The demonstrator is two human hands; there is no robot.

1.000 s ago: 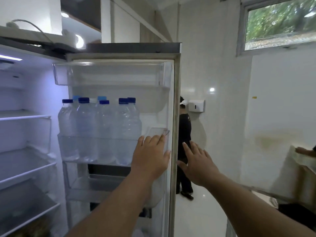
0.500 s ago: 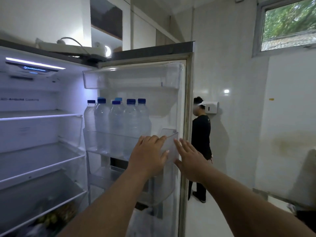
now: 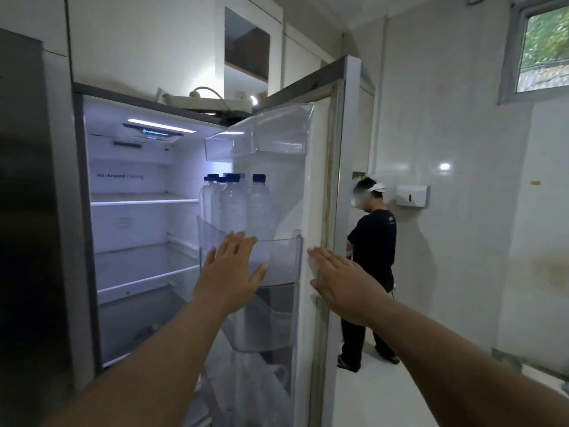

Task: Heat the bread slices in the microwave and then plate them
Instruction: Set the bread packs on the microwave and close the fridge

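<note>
L hand, frame centre, fingers straight and spread, palm flat vs the clear front wall of the middle door bin; holds nothing. R hand, just right of centre, also flat w/ fingers straight and together, fingertips at the inner edge of the fridge door; grips nothing. The two hands sit side by side at about the same height, the bin's right end between them.

Bread slices: none seen anywhere in frame, neither near the hands nor on the shelves; microwave and plate likewise out of view.

Right behind the L hand, inside that bin, stand clear water bottles w/ blue caps, upright, packed close. Above them an upper door bin, clear; below the hands, more clear bins, contents too dim to tell. Left of centre, the lit fridge interior w/ glass shelves and a light strip at top. On top of the fridge, upper centre, a white power strip w/ cable.

Right of the door, mid-frame, another person in dark clothes stands on the pale floor, well apart from the hands. On the wall beside them a white dispenser box. Window at upper right corner.
</note>
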